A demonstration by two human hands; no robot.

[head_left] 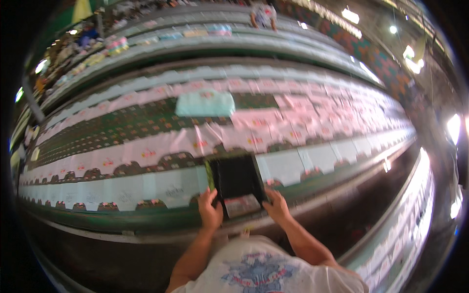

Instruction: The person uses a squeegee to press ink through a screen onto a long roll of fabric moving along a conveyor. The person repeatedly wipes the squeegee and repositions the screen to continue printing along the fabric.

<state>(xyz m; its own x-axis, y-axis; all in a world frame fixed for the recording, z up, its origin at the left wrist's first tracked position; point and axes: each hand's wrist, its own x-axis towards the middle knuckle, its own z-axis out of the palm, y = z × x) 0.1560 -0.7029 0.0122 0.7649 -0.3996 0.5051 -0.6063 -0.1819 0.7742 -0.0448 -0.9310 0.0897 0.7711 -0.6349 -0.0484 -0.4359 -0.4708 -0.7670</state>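
A dark rectangular frame [237, 177] with a yellow-green left edge lies over a long printing table [146, 222], and I grip it with both hands. My left hand [210, 211] holds its near left corner. My right hand [276, 205] holds its near right corner. A pale patch [243, 204] shows at the frame's near end, between my hands. Under the frame runs pink and white cloth [161, 146] printed with small flower motifs and dark scalloped bands.
A light blue folded cloth [205, 103] lies on the printed fabric farther away. More long tables with fabric [205, 44] stretch behind. A person [263, 14] stands at the far end. Another fabric-covered table [410, 219] runs along my right.
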